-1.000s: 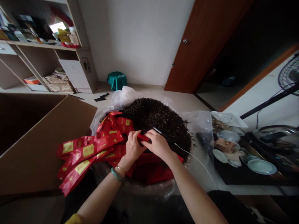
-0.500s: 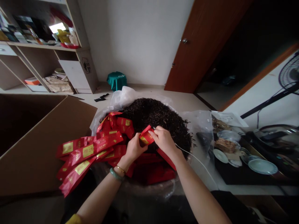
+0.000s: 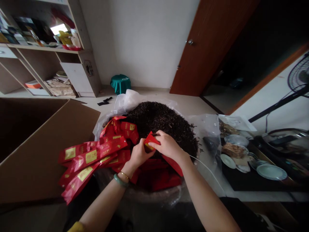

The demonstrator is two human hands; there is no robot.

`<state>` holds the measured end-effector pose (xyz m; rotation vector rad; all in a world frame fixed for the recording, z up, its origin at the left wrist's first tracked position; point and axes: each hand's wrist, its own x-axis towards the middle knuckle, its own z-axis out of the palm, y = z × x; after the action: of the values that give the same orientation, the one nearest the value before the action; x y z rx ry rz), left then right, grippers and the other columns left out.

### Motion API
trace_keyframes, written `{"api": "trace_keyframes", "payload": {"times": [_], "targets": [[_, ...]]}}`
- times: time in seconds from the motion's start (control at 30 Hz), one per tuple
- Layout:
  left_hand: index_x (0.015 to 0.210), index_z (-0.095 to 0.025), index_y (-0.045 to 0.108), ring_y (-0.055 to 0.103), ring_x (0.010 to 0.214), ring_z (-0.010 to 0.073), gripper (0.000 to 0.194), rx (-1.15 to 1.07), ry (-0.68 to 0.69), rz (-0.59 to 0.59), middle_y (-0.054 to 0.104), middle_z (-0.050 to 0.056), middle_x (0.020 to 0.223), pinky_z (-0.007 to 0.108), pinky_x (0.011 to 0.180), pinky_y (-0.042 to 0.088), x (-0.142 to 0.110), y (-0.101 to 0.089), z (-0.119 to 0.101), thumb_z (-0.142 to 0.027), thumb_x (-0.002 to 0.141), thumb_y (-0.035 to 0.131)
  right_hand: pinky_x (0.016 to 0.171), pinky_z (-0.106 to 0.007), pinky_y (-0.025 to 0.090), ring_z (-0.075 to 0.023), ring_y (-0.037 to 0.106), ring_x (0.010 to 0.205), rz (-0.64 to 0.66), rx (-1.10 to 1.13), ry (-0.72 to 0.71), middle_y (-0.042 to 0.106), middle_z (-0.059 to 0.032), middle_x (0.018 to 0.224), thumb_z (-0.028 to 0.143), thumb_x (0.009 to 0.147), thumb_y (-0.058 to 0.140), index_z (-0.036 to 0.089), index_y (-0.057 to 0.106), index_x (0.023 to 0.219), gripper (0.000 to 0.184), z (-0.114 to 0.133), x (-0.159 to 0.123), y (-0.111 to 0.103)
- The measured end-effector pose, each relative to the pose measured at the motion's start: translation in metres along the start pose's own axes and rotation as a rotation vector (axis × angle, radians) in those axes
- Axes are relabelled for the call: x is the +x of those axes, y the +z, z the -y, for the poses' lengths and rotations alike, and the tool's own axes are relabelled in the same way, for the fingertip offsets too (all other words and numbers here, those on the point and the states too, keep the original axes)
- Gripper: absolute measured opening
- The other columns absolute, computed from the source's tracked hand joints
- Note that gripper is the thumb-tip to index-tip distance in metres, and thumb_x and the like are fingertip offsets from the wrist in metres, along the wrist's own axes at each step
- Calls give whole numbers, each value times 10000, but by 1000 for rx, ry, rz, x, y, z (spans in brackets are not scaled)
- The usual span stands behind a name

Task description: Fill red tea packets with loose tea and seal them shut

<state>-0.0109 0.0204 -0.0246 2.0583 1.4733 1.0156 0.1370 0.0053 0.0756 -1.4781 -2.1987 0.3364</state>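
Note:
Both hands meet over the front of a heap of dark loose tea leaves. A small red packet with a yellow label is pinched in my left hand, and my right hand grips its other side. The right fingers partly cover the packet. A thin white cord runs from beside my right wrist. Several filled red packets lie piled to the left of my hands. More flat red packets rest below my wrists at the basket's near side.
The tea sits in a round container lined with clear plastic. A large cardboard box stands at the left. On the right, a black tray holds dishes and a lidded bowl. A fan is at the far right.
My right hand has shifted slightly to the left and its fingers now cover more of the packet. My left hand keeps its grip, nearly unmoved.

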Motion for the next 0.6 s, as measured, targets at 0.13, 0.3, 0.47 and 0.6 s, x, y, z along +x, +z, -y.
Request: {"api": "trace_keyframes", "payload": {"times": [0.13, 0.3, 0.47, 0.6], "targets": [[929, -215, 449, 670, 605, 213, 450, -18, -66, -30, 649, -10, 664, 251, 505, 452, 1, 1, 0, -424, 645, 728, 787, -302, 511, -183, 633, 839, -202, 148, -21, 631, -65, 993, 242, 792, 649, 213, 663, 1019, 230, 0, -3, 0], [921, -194, 461, 654, 570, 222, 509, -78, -125, 8, 633, -5, 619, 256, 476, 435, 0, -1, -3, -475, 608, 748, 673, -294, 545, -167, 633, 700, -352, 339, 101, 683, -70, 946, 230, 733, 678, 195, 643, 1040, 311, -2, -3, 13], [1119, -182, 486, 665, 772, 180, 452, -471, -39, -3, 694, 48, 893, 274, 664, 511, 2, -9, -5, -445, 776, 618, 660, -280, 538, -159, 635, 671, -285, 380, 118, 706, -46, 836, 185, 735, 636, 185, 683, 859, 133, -8, -3, 19], [953, -170, 596, 628, 784, 153, 313, -758, -49, -119, 682, 36, 875, 248, 691, 497, 8, -12, -5, -445, 805, 582, 637, -264, 536, -146, 637, 673, -197, 436, 104, 705, -38, 869, 186, 715, 648, 202, 670, 970, 256, -9, -4, 24]]}}
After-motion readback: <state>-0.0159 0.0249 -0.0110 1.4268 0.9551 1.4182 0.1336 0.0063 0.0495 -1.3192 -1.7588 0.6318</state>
